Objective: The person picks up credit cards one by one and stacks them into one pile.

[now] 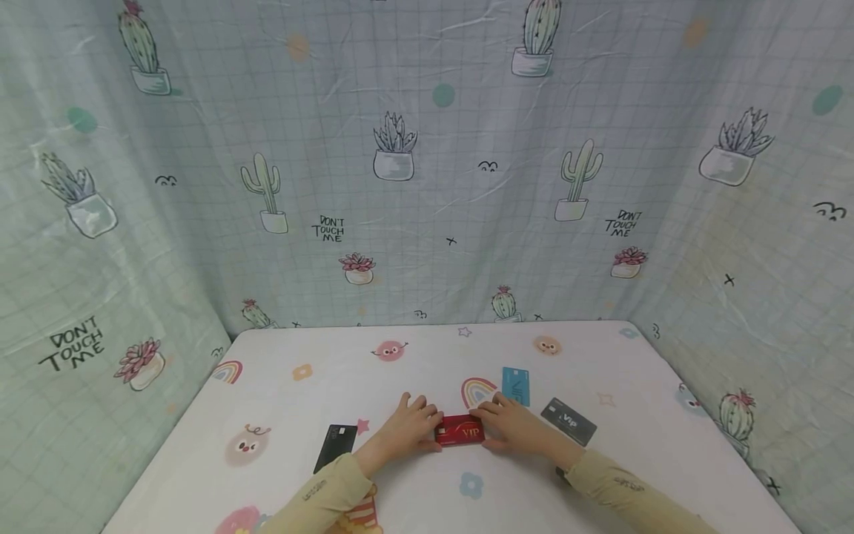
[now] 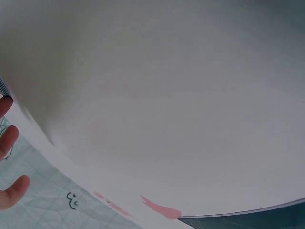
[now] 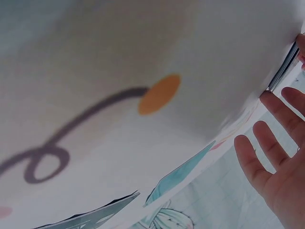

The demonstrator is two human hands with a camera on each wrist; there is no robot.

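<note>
A red VIP card (image 1: 459,430) lies flat near the middle of the table, with a hand at each short end. In the wrist views its side looks layered, like a small stack of cards (image 3: 285,64). My left hand (image 1: 408,428) holds the left end between thumb and forefinger. At the right end, my right hand (image 1: 512,428) grips the corners the same way, its other fingers (image 3: 271,145) spread away from the stack. A black card (image 1: 336,446) lies beside the left wrist. Near the right hand are a blue card (image 1: 516,386) and a dark grey VIP card (image 1: 569,421).
The white table (image 1: 414,504) carries printed rainbows, faces and flowers. Another dark piece (image 1: 560,472) shows partly from under the right sleeve. A patterned curtain (image 1: 427,208) hangs behind the table and along both sides.
</note>
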